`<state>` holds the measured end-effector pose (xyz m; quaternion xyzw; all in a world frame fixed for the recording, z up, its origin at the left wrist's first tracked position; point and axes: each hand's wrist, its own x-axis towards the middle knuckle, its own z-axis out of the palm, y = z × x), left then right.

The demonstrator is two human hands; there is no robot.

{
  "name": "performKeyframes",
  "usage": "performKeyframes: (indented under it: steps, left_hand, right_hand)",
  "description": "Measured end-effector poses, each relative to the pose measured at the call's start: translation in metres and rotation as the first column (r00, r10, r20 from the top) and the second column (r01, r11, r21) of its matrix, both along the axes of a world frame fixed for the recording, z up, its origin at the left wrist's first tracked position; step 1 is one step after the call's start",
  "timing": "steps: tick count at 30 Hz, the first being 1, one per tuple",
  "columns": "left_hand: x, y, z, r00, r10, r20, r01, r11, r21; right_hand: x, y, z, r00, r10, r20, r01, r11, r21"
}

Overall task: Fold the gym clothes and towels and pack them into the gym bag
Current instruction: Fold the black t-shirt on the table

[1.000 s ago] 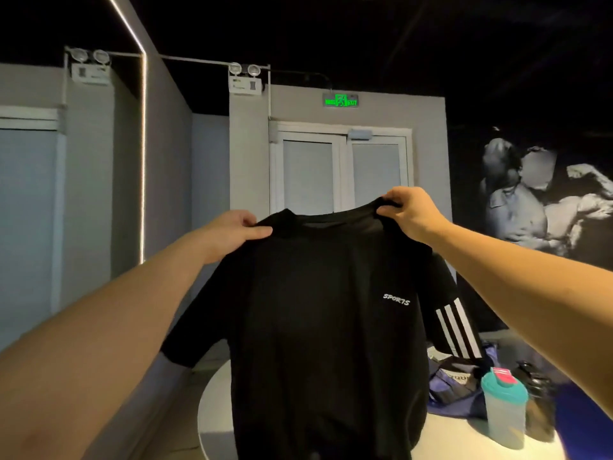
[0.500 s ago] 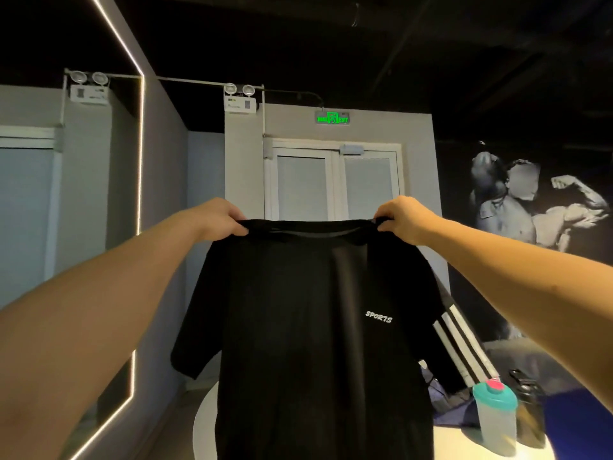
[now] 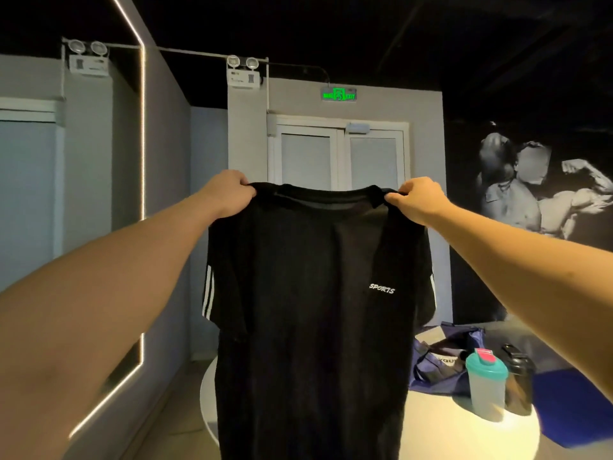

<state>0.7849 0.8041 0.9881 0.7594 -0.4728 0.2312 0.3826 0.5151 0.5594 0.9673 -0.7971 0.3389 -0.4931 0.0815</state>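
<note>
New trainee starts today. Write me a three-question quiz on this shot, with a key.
1. True or false: both hands hold the black T-shirt by its shoulders.
2. Which bottle on the white table has the teal lid? A) the translucent shaker B) the black bottle
3. Fill in: the white word printed on the shirt's chest reads ____.

Key
1. True: the left hand and the right hand each pinch a shoulder, and the shirt hangs unfolded in the air.
2. A; it stands in front of the open gym bag.
3. SPORTS.
</note>
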Motion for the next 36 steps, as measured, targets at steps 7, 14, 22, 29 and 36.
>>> performKeyframes:
  steps: [7, 14, 22, 29, 36]
  left_hand:
    - [-0.008, 0.016, 0.015, 0.995, 0.023, 0.1, -0.009, 0.991, -0.133]
    - [0.011, 0.008, 0.018, 0.989, 0.032, 0.142, -0.006, 0.984, -0.178]
    - [0.09, -0.092, -0.062, 0.983, 0.051, 0.176, -0.07, 0.992, 0.102]
    - [0.184, -0.228, -0.206, 0.987, 0.048, 0.155, -0.083, 0.969, 0.231]
    - [0.261, -0.36, -0.357, 0.99, 0.093, 0.11, -0.121, 0.952, 0.282]
  right_hand:
    - [-0.017, 0.019, 0.014, 0.977, 0.084, 0.194, -0.04, 0.974, -0.223]
    - [-0.004, 0.019, 0.024, 0.96, 0.103, 0.26, -0.028, 0.96, -0.277]
    - [0.065, -0.077, -0.038, 0.998, 0.0, 0.059, 0.006, 0.995, -0.103]
    - [0.153, -0.211, -0.176, 0.987, -0.006, -0.16, 0.021, 0.995, 0.095]
    - [0.238, -0.321, -0.33, 0.96, -0.032, -0.279, 0.08, 0.983, 0.163]
